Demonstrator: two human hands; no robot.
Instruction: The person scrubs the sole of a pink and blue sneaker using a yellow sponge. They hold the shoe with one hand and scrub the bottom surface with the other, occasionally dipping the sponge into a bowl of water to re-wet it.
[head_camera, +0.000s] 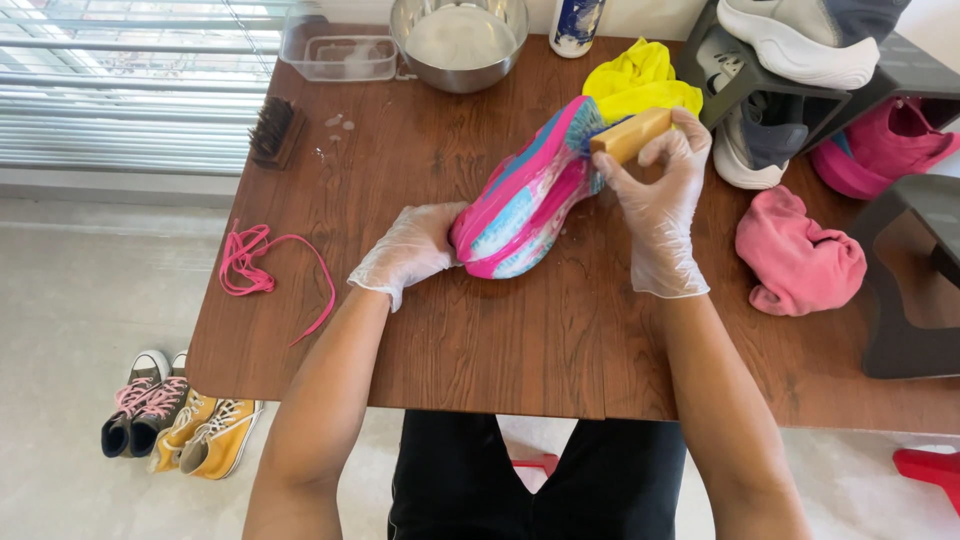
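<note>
A pink and blue sneaker (530, 195) lies sole-up on the brown wooden table (470, 340). My left hand (412, 250), in a clear glove, grips its near end. My right hand (662, 195), also gloved, holds a wooden-backed brush (628, 134) against the sneaker's far end. A yellow cloth (640, 80) lies just behind the brush.
At the back stand a metal bowl (460, 42), a clear plastic tub (340, 55) and a bottle (575, 25). A dark brush (277, 130) and pink laces (262, 265) lie left. A pink cloth (798, 255) and a dark rack (905, 260) with shoes sit right. Several sneakers (180, 412) stand on the floor.
</note>
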